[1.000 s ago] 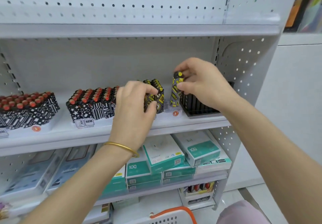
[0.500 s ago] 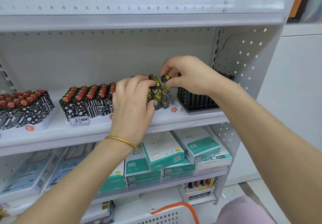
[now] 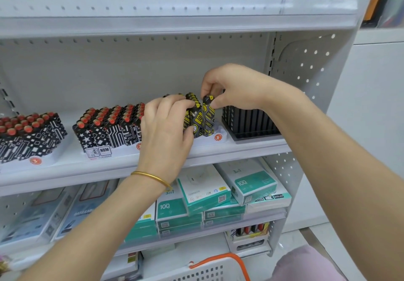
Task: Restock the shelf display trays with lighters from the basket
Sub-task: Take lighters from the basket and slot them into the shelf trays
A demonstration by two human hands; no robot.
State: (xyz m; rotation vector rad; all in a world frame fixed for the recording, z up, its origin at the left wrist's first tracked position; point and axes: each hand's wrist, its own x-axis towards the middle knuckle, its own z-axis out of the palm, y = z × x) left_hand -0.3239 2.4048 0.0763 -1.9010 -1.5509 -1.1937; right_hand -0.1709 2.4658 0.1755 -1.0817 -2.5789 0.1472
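Right hand [image 3: 237, 86], thumb and forefinger pinched on the cap of a yellow-and-black lighter [image 3: 208, 116], seats it at the row's right end in the white display tray [image 3: 220, 135]. Left hand [image 3: 168, 125] is clamped against the neighbouring lighters [image 3: 194, 114]. Long axis near vertical, cap up toward the fingertips. Risk: an off-line push could jam the base or topple the braced row.

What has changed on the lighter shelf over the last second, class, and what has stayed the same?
The right hand carried its black-and-yellow lighter leftward and down, from apart beside the black tray to against the yellow-patterned row, and still pinches its top. The left hand stays on that row, steadying it. The red-capped lighters and the boxes below have not moved.
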